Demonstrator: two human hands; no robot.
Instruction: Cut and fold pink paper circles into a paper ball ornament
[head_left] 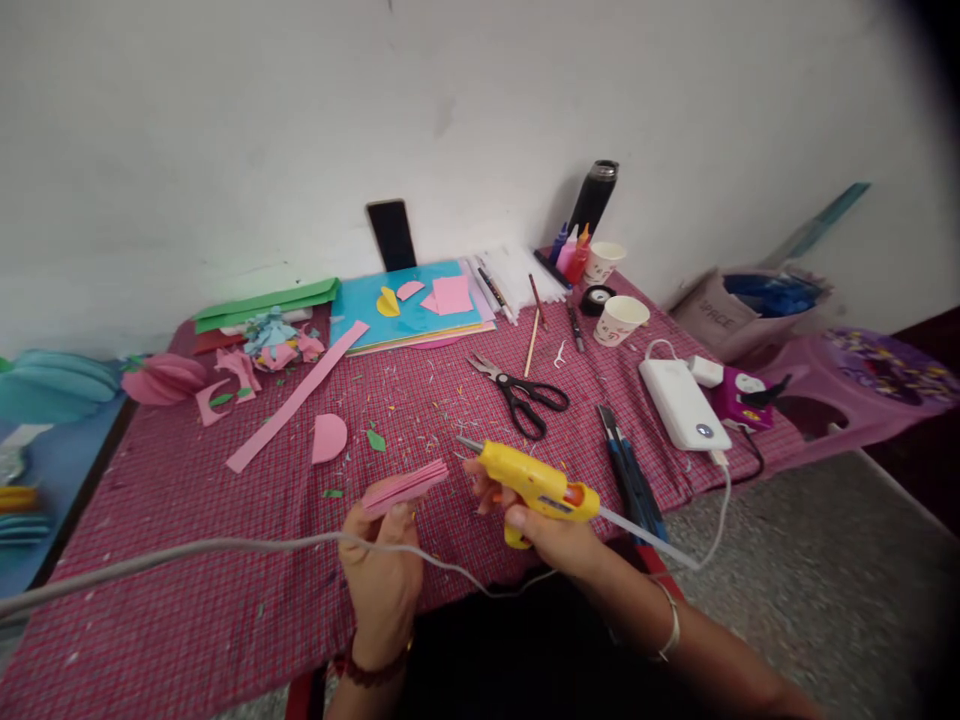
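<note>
My left hand is closed on a stack of pink paper pieces, gripped between thumb and fingers with the layered edges facing up. In my right hand is a yellow hot glue gun, its metal nozzle aimed left, above and just to the right of the stack and apart from it. A clear glue stick juts from the gun's back end. Beyond my left hand lie a pink paper half-circle and a green paper scrap.
A grey cord runs across in front of my left hand. Black-handled scissors, blue-handled pliers, a white power bank and paper cups are on the right. A long pink strip lies left. A phone leans on the wall.
</note>
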